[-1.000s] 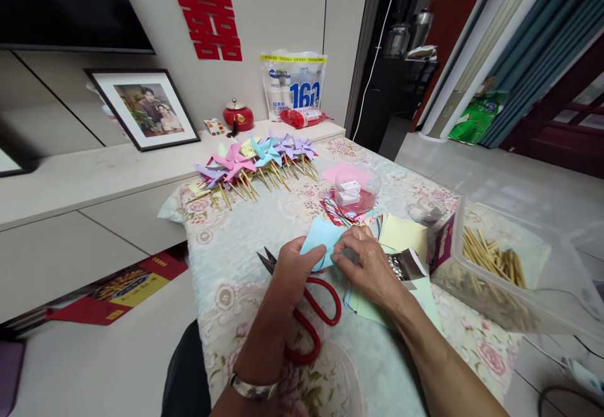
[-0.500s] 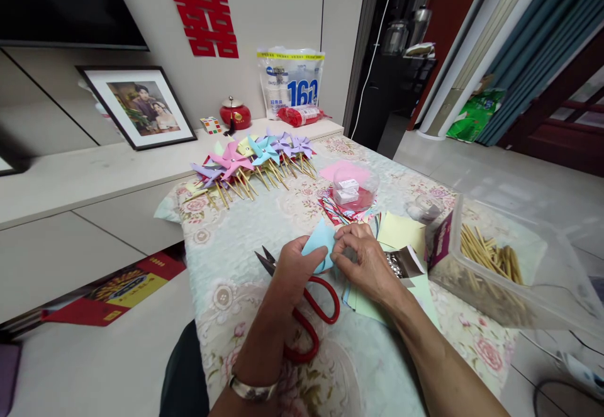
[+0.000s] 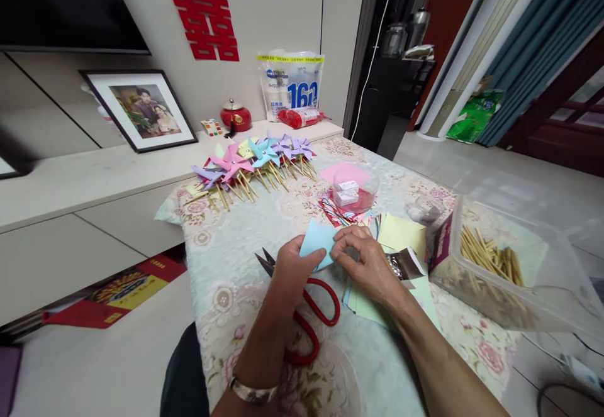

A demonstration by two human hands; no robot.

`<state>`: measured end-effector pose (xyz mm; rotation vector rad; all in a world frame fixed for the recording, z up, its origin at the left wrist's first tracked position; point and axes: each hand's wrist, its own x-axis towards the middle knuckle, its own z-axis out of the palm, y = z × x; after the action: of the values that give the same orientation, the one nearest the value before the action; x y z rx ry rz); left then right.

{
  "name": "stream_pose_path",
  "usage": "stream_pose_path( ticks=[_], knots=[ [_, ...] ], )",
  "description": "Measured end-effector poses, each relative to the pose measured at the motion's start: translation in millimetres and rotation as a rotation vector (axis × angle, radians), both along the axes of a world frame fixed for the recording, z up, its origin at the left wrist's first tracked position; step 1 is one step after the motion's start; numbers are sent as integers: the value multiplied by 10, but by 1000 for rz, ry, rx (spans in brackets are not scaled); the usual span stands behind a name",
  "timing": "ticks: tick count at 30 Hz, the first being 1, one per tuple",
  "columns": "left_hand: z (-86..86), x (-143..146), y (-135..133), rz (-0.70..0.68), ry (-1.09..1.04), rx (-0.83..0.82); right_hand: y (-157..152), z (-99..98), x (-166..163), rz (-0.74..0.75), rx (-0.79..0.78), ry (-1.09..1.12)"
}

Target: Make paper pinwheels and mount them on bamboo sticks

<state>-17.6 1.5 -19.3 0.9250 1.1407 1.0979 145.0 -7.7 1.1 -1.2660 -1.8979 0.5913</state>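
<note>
Pinching a flat, light-blue paper piece [image 3: 317, 239] above the floral-covered tabletop [image 3: 245, 225], well inside its left edge, the left hand [image 3: 292, 268] and right hand [image 3: 364, 257] grip opposite sides, presumably to steady it.

Place: a home, by its look a living room | Wall [image 3: 283, 2]: a dark television screen [image 3: 70, 8] and red paper cut-out [image 3: 201, 3] hung there | Furnishings: a framed portrait [image 3: 141, 110] stood on a long low cabinet [image 3: 117, 166]; a floral tablecloth [image 3: 245, 247], teal curtain [image 3: 519, 71] and pale tiled floor [image 3: 453, 159] showed domestic use
</note>
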Motion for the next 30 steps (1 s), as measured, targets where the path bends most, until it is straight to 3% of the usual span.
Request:
stream_pose_path(
  ticks=[4, 14, 30],
  knots=[
    [26, 2, -3, 41, -1, -6, 5, -11, -2, -9, -13, -5],
    [23, 7, -37, -69, -67, 28, 24, -61, 20, -33, -18, 33],
    [-7, 17, -43, -77, -93, -16, 23, -74, 10, -64, -38, 91]
  ],
)
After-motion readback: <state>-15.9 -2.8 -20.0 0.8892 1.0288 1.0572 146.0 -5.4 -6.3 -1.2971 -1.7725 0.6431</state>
